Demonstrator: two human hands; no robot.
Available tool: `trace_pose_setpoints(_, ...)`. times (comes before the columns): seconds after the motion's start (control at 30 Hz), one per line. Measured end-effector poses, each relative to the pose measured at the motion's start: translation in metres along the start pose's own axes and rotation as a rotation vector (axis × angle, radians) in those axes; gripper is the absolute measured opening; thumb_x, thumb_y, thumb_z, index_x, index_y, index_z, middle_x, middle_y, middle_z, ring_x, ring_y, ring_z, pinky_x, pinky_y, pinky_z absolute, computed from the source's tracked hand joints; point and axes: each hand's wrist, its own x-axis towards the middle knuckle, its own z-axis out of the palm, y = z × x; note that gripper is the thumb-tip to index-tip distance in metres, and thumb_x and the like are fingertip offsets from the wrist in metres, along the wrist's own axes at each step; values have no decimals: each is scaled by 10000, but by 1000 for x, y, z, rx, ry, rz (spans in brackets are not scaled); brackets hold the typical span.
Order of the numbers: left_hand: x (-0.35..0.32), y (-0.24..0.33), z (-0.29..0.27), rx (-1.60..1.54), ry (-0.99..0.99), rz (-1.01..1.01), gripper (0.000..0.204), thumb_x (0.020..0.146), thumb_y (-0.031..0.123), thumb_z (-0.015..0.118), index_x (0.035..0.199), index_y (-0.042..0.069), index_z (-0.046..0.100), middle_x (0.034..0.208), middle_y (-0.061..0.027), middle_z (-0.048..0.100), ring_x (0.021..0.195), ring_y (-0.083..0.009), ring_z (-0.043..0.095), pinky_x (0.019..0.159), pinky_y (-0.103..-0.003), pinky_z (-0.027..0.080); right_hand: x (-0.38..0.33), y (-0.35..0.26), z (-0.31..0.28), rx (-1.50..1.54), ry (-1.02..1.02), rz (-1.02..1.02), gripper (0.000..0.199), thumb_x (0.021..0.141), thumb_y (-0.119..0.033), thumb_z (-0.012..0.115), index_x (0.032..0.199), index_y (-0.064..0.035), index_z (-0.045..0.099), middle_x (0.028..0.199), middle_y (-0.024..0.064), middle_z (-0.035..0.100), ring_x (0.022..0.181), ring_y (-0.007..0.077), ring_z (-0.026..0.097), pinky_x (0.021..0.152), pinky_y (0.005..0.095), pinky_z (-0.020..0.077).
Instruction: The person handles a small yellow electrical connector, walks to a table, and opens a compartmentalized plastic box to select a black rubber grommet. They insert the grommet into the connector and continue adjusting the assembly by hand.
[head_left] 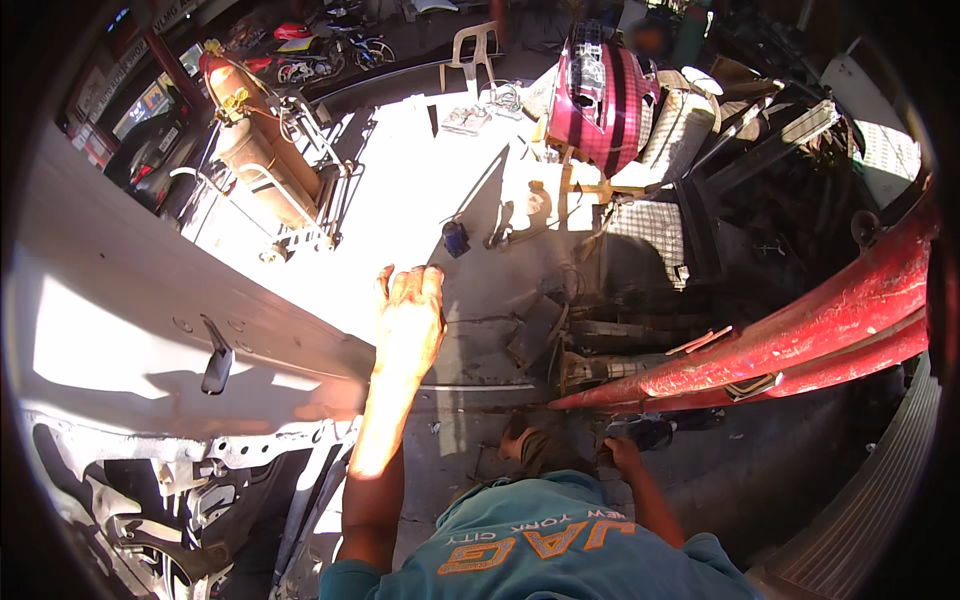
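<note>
My left arm reaches forward beside a pale vehicle body panel (250,310). At its end is my left hand (410,315), in bright sun, back upward, fingers apart and slightly bent, with nothing seen in it. Low by my right side, my right hand (625,452) is closed on a dark, long-bodied power tool (650,432). Shade hides the tool's details and most of the fingers. A small dark blue container (455,239) stands on the floor beyond my left hand.
A worn red body part (780,345) juts in from the right. Bare car framework (170,500) is at lower left. Gas cylinders (265,150) stand on a trolley at far left. A pink bumper (600,105), scrap and a plastic chair (470,55) lie farther off.
</note>
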Motion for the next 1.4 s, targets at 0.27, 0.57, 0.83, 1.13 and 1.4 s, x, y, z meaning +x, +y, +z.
trace_pose_setpoints(0.27, 69, -18, 136, -185, -469, -152, 280, 836, 39, 649, 1115, 30, 619, 954, -217, 736, 991, -402, 701, 945, -512, 505, 67, 11, -22, -231, 43, -136, 284, 1002, -309, 597, 1045, -50, 706, 1041, 120, 730, 888, 266, 720, 799, 405, 573)
trace_pose_setpoints(0.57, 114, -39, 216, -288, -631, -97, 265, 869, 178, 705, 1093, 36, 702, 1027, -211, 722, 1054, -409, 685, 944, -514, 525, 97, -13, -14, -84, 40, 60, 287, 988, -320, 609, 1058, -58, 705, 1039, 110, 728, 889, 270, 718, 801, 427, 566)
trace_pose_setpoints(0.83, 89, -84, 259, -376, -457, -74, 258, 900, 92, 594, 1122, 8, 693, 1020, -221, 716, 1050, -440, 663, 877, -501, 539, 120, -25, 18, 9, 7, 142, 292, 975, -330, 619, 1069, -66, 703, 1036, 101, 726, 890, 274, 716, 803, 447, 561)
trace_pose_setpoints(1.13, 100, -210, 272, -363, -325, -250, 124, 958, 94, 554, 956, 33, 663, 882, -241, 699, 844, -435, 696, 713, -517, 533, 164, -52, 66, 92, -21, 211, 300, 960, -341, 631, 1082, -75, 701, 1033, 91, 724, 891, 278, 714, 805, 469, 554)
trace_pose_setpoints(1.4, 44, -344, 251, -460, -455, -499, 83, 966, 73, 579, 951, 23, 644, 887, -221, 709, 898, -434, 701, 742, -496, 548, 236, -117, 109, 104, -83, 291, 310, 947, -350, 641, 1093, -83, 699, 1031, 82, 722, 893, 282, 712, 806, 489, 548)
